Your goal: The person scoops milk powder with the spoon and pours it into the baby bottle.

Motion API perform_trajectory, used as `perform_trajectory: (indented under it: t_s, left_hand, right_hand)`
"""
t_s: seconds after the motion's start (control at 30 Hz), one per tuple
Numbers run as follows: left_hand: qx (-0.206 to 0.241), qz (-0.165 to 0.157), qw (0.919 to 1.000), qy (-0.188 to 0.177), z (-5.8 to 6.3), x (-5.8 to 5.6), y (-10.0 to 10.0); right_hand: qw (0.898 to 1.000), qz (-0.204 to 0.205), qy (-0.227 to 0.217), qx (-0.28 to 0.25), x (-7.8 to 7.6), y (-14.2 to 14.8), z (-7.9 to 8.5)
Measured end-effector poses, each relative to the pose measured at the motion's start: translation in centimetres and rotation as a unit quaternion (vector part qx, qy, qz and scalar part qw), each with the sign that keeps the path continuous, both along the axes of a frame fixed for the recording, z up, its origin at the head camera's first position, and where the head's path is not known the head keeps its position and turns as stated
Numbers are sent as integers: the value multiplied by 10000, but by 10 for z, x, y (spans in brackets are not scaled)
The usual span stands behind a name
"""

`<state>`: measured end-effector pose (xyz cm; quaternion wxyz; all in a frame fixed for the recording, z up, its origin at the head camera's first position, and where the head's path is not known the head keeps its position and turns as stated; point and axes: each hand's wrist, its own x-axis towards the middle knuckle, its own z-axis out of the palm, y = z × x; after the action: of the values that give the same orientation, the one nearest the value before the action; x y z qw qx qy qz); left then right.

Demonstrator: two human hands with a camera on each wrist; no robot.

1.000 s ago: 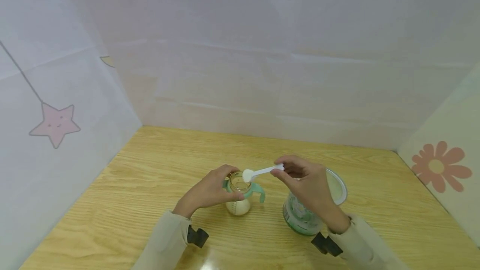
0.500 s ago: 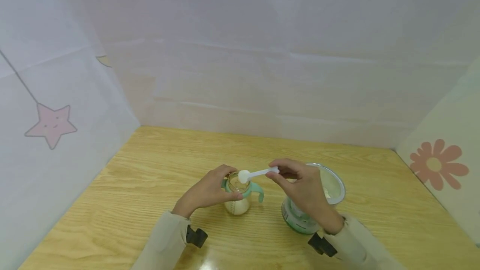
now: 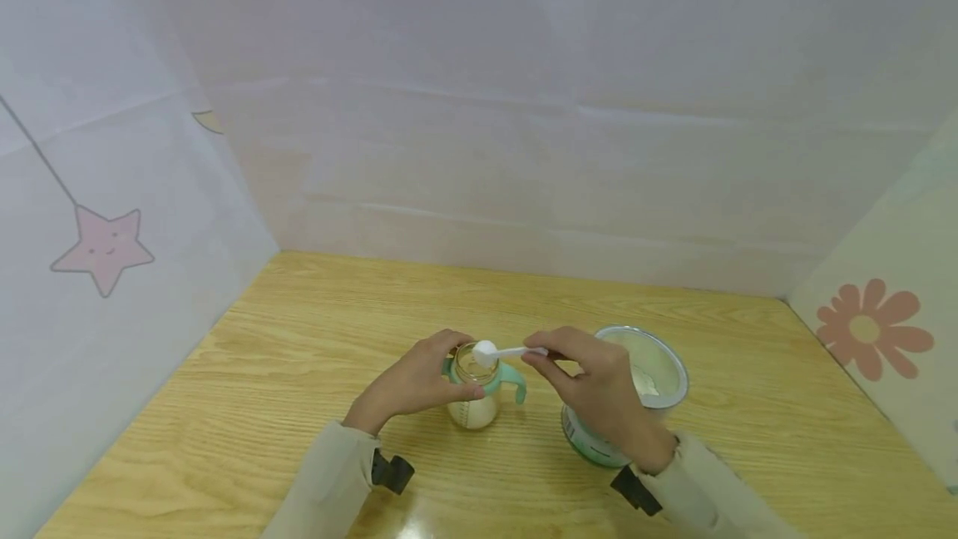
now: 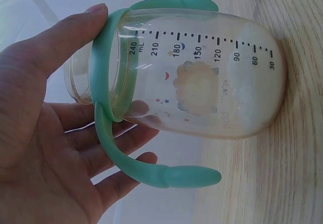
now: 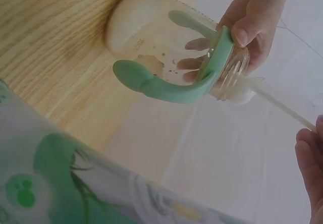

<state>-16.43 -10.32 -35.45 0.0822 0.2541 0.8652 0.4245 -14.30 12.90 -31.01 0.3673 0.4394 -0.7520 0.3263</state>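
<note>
My left hand (image 3: 419,377) grips a clear baby bottle (image 3: 477,412) round its neck, thumb on the mint-green handle ring (image 4: 106,57). The bottle is uncapped and stands upright on the table, with whitish contents low inside and a millilitre scale on its wall. Between thumb and fingers, my right hand (image 3: 599,385) pinches the handle of a white measuring scoop (image 3: 485,353). The scoop's bowl is right at the bottle's mouth, seemingly tipped; how much powder it holds I cannot tell. Behind the right hand stands an open milk powder can (image 3: 591,442), partly hidden.
The can's silver rim (image 3: 683,393) faces up, with pale powder (image 3: 645,383) visible inside. Both stand on a wood-grain table (image 3: 359,298). Pale cloth walls (image 3: 479,148) enclose its back and sides.
My right hand has moved a little left and turned, bringing the scoop from the near side of the mouth further over it and tipping it. The left hand and bottle stay put.
</note>
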Motion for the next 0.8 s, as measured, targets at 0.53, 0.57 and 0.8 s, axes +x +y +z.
perform_trajectory:
  t_s: [0.53, 0.57, 0.8]
  left_hand:
    - [18, -60, 10000, 58, -2, -1, 1]
    - [13, -58, 10000, 72, -2, -1, 1]
    - [31, -35, 9999, 96, -2, -1, 0]
  right_hand:
    - [9985, 76, 285, 461, 8, -1, -3]
    - [9986, 68, 217, 474, 9, -1, -4]
    - [9974, 15, 303, 652, 12, 0, -5]
